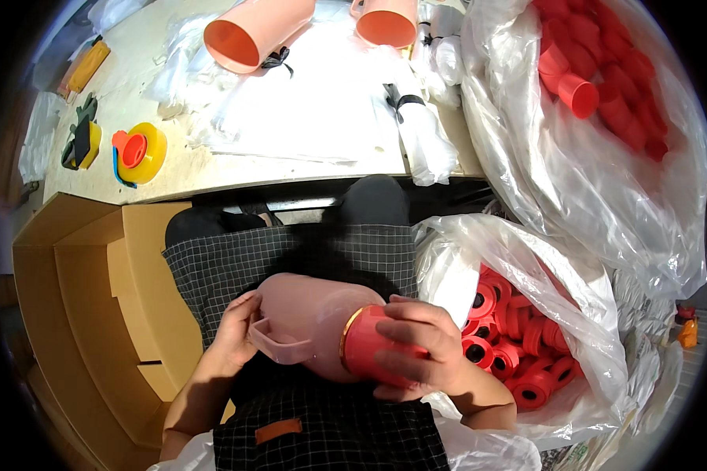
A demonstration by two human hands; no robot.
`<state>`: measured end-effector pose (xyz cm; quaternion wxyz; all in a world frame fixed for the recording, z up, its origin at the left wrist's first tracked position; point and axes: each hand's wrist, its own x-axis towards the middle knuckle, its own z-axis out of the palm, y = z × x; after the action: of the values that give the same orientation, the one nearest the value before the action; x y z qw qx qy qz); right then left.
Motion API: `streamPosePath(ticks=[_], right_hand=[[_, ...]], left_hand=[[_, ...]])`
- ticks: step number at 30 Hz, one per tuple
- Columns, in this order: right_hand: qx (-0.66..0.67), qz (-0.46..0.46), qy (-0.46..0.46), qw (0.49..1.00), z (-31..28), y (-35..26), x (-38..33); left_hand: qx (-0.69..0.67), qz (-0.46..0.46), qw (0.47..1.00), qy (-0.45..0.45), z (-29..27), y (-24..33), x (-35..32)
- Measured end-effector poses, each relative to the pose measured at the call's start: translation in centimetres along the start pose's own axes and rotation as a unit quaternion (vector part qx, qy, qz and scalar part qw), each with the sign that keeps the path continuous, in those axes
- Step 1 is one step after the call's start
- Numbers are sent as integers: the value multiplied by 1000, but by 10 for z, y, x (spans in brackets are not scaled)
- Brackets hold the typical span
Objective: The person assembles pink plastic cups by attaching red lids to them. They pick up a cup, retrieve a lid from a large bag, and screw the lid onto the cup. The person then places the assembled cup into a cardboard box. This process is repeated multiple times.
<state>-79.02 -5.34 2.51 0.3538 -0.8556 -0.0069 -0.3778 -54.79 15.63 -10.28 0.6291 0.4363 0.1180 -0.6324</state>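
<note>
A pink jug with a side handle lies tilted across my lap, its red collar toward the right. A gold ring runs where the collar meets the pink body. My left hand grips the base end beside the handle. Wrapped over the red collar are the fingers of my right hand, hiding the collar's far end. On the table ahead lie a pink jug body, open end toward me, and a second one.
At my left stands an open cardboard box. On my right are a plastic bag of red ring-shaped parts and a higher bag of red spouted parts. Clear plastic sleeves and a yellow tape roll rest on the table.
</note>
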Motion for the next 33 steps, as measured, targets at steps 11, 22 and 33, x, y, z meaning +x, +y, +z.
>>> streamPosePath(ticks=[11, 22, 33], right_hand=[[-20, 316, 114, 942, 43, 18, -31], [84, 376, 170, 907, 85, 12, -43], [-332, 327, 7, 885, 27, 90, -17]], left_hand=[[193, 389, 896, 93, 64, 68, -33], [185, 468, 856, 120, 84, 88, -26], [466, 639, 593, -150, 124, 125, -49]])
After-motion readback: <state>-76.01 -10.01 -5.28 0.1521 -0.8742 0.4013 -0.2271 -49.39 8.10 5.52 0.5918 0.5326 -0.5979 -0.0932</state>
